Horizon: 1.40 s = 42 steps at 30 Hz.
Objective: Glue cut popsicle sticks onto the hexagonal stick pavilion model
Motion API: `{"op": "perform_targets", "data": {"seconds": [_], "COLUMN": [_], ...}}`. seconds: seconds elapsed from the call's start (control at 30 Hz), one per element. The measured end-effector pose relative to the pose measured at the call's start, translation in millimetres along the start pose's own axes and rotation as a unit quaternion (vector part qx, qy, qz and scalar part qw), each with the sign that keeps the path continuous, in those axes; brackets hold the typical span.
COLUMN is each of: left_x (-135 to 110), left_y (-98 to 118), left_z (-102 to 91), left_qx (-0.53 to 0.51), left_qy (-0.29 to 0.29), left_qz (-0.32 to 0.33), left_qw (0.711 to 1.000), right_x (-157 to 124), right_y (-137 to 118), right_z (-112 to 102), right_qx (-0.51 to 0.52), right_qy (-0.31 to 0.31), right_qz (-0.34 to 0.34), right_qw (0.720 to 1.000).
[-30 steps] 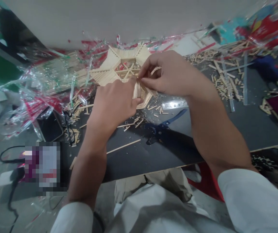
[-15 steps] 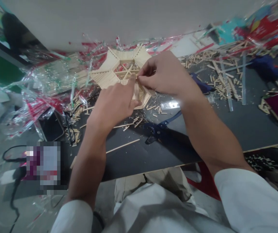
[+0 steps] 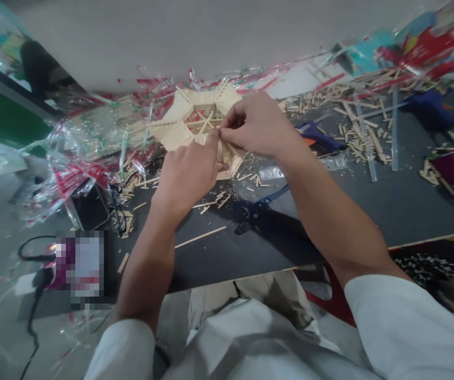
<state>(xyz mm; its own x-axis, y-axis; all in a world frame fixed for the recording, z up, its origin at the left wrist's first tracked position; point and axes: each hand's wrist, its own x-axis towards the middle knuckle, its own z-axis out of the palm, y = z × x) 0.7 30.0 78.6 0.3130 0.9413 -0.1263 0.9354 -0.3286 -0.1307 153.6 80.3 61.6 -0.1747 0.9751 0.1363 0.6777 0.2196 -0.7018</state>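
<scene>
A star-shaped frame built of thin bamboo sticks [image 3: 175, 134] lies at the back of the dark table, with a six-sided opening and crossed sticks in its middle. My left hand [image 3: 189, 174] grips its near side, index finger stretched onto the rim of the opening and thumb by the near edge. Thumb and fingertips of my right hand [image 3: 256, 124] are pinched together at the same rim, touching the left index fingertip. Whatever sits in that pinch is too small and hidden to name.
Blue-handled cutters [image 3: 256, 211] and a single stick [image 3: 200, 237] lie in front. Glue guns [image 3: 322, 140] and stick offcuts [image 3: 363, 140] are on the right. Plastic wrapping [image 3: 88, 132] and a phone-like dark device [image 3: 90, 203] lie left. A clear ruler [image 3: 272, 173] is beside my right wrist.
Both hands stay at the frame's rim, with the right hand shifted slightly left and its fingertips closer to the left index finger. The whole view has tilted a little.
</scene>
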Motion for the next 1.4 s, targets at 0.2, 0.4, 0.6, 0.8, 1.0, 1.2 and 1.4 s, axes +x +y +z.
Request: {"op": "perform_targets", "data": {"seconds": [0.2,0.4,0.6,0.8,1.0,1.2,1.4], "left_x": [-1.4,-1.3,0.1,0.8,1.6,-0.9,-2.0], "left_y": [4.2,1.7,-3.9,-8.9,-15.3,-10.9,-6.1], "left_z": [-1.3,2.4,4.1,6.7,6.9,4.1,4.4], "left_qx": [-0.052,-0.110,-0.137,-0.140,-0.142,-0.133,-0.157], "left_qy": [0.003,0.010,0.019,0.033,0.019,0.017,0.022], "left_qz": [-0.018,-0.027,-0.009,0.016,0.030,0.016,-0.015], "left_qw": [0.998,0.993,0.990,0.989,0.989,0.991,0.987], "right_x": [2.9,3.4,0.7,0.2,0.7,-0.1,1.3], "right_y": [6.7,8.0,0.6,8.8,12.1,5.8,5.3], "right_z": [2.6,1.6,-0.1,-3.5,-1.5,-0.4,1.0], "right_qx": [0.002,0.003,0.004,0.119,0.177,0.089,0.050], "right_qy": [0.003,-0.007,-0.007,-0.042,-0.031,-0.013,-0.004], "right_qz": [-0.016,-0.026,0.001,0.021,0.035,0.030,0.012], "right_qw": [1.000,1.000,1.000,0.992,0.983,0.995,0.999]}}
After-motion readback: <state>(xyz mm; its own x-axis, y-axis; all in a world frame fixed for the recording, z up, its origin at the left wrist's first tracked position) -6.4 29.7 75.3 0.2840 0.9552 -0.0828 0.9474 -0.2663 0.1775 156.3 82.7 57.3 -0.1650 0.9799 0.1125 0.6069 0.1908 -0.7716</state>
